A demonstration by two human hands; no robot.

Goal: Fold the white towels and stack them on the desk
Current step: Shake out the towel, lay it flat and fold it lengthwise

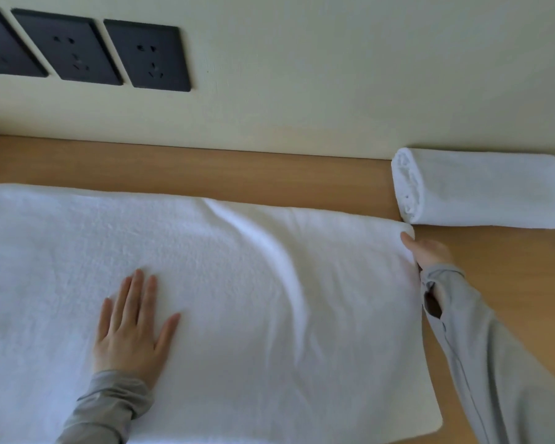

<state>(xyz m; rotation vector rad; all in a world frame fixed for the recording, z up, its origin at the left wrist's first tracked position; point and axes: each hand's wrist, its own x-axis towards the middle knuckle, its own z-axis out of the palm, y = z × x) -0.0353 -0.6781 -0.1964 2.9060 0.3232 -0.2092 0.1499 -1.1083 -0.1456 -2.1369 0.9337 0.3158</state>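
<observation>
A large white towel (225,283) lies spread flat over the wooden desk (205,168), with a soft crease running through its middle. My left hand (132,325) rests palm down on the towel's left half, fingers apart. My right hand (426,251) grips the towel's right edge near its far corner, the fingers tucked under the cloth. A folded, rolled white towel (481,187) sits at the far right of the desk against the wall, just beyond my right hand.
A cream wall (302,75) rises right behind the desk. Three dark power sockets (148,56) are set in it at the upper left. Bare wood shows as a strip behind the towel and to the right of it.
</observation>
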